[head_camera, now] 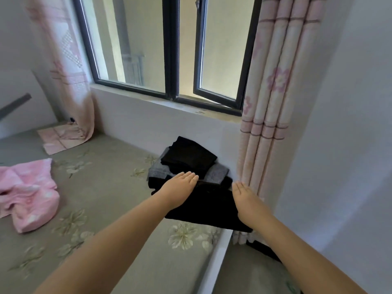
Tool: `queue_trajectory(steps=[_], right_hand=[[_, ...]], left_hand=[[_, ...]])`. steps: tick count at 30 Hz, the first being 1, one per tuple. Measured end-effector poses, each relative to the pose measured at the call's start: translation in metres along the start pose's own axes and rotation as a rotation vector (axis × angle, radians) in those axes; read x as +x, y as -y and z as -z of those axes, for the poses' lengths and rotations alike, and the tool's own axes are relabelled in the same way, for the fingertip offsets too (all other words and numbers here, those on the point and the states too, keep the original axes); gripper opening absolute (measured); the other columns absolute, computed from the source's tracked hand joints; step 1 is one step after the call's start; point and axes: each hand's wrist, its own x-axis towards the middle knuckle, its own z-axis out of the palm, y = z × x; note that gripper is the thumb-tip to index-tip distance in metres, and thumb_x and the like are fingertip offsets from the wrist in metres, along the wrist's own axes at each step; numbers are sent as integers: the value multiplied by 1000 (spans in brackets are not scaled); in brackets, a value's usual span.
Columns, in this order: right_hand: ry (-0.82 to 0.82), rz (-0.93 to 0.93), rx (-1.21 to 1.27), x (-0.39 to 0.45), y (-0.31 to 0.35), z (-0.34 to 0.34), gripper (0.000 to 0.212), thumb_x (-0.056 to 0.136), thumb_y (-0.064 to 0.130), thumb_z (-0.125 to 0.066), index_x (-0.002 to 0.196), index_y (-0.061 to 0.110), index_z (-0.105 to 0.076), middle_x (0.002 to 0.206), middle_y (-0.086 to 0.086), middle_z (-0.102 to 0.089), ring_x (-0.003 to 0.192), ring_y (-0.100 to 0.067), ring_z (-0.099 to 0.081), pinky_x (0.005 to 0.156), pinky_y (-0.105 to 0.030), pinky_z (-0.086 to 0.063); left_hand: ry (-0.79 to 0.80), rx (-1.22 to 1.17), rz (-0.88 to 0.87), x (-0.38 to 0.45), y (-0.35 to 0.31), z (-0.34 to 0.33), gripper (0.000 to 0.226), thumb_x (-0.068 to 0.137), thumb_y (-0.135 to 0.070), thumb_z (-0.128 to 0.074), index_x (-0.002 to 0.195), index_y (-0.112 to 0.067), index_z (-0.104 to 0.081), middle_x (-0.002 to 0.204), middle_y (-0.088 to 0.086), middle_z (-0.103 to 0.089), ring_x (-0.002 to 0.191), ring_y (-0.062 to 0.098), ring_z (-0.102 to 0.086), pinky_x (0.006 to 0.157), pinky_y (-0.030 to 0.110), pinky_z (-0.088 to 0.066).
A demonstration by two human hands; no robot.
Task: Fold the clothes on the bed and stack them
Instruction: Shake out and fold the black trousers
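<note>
Left hand (180,187) and right hand (246,196) lie flat, fingers straight, gripping nothing, on a black garment (203,206) beside the stack (191,160) on the bed (106,198).

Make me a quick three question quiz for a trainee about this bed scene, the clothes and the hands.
1. True or false: both hands, left hand and right hand, lie flat with straight fingers on the black garment.
2. Which colour is the unfolded cloth lying at the left of the bed? A) pink B) blue C) yellow
3. Fill in: the folded stack sits below the ____.

Key: 1 true; 2 A; 3 window.
</note>
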Motion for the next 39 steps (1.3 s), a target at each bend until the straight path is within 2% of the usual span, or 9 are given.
queue_trajectory(steps=[8,11,14,16,18,25,28,34,39], right_hand=[[143,91,140,200,-48,-6,62,91,-6,-34,145,1,-3,155,-12,-6,142,-22,-13,110,-25,-20],[165,93,222,286,-76,-6,47,91,-3,-35,137,0,-26,147,-14,-29,129,-25,-38,91,-29,-38],[83,72,231,361,-97,-3,34,88,-5,-38,120,5,-38,130,-16,-44,110,-29,-51,62,-26,-39],[-46,94,199,399,-101,-11,55,88,-3,-40,140,6,-23,145,-12,-31,128,-26,-39,82,-23,-44],[-133,140,158,431,-94,-34,66,90,0,-40,146,5,-7,153,-14,-15,140,-23,-20,110,-27,-24],[258,223,157,470,-41,-206,66,97,14,-36,146,8,8,154,-16,5,143,-29,4,116,-35,-3],[296,200,151,467,-37,-254,67,98,25,-35,146,14,11,153,-16,16,141,-32,13,115,-39,2],[172,151,131,462,-17,-253,69,92,26,-51,145,2,-13,151,-27,-5,140,-40,-5,114,-47,-6],[41,365,136,455,70,-258,56,81,10,-65,130,-6,-44,141,-32,-32,132,-48,-27,108,-54,-19]], left_hand=[[33,-47,133,137,99,-31,56,94,3,-28,145,-4,-7,154,10,-11,142,19,-9,113,26,-4],[27,-50,194,206,141,-33,56,94,3,-31,145,-3,-11,152,10,-18,140,19,-18,110,24,-8],[-25,-22,182,281,194,-27,54,95,0,-30,145,-5,-12,153,8,-18,140,18,-17,110,22,-4],[-96,-9,179,317,228,-32,53,95,-1,-30,145,-8,-14,153,6,-18,141,16,-15,111,21,0],[-122,14,197,339,257,-54,55,94,-1,-31,145,-11,-17,153,2,-20,142,16,-13,111,22,2],[315,-196,399,347,258,-224,58,97,-10,-37,146,-9,-7,155,4,-10,142,19,-6,113,33,-7],[323,-390,408,341,231,-283,58,100,-15,-30,146,-14,3,156,1,5,142,16,4,114,31,-2],[103,-415,473,311,237,-316,55,100,-18,-27,147,-14,1,155,1,4,142,15,5,113,30,2],[149,-395,799,197,273,-352,51,100,-19,-24,147,-12,-4,156,5,-4,143,17,-2,113,34,-1]])
